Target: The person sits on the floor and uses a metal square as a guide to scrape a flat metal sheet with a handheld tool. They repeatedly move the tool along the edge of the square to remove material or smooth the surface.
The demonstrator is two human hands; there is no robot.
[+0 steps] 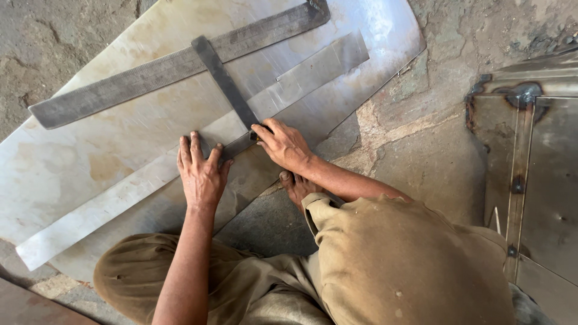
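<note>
A large pale metal sheet (90, 156) lies on the floor with a narrow metal strip (90, 213) across it from lower left to upper right. On top rests a dark steel square, its long blade (150, 75) slanting across the sheet and its short blade (226, 81) running down toward me. My left hand (201, 171) presses flat, fingers spread, on the lower end of the short blade and the strip. My right hand (286, 144) has its fingertips bunched against the blade's right edge. Whether they pinch a small tool is hidden.
I squat in tan clothes on rough concrete floor (421, 138), one bare foot (298, 186) at the sheet's edge. A welded metal box (542, 168) with dark seams stands at the right. A rusty brown plate (24, 307) shows at the bottom left corner.
</note>
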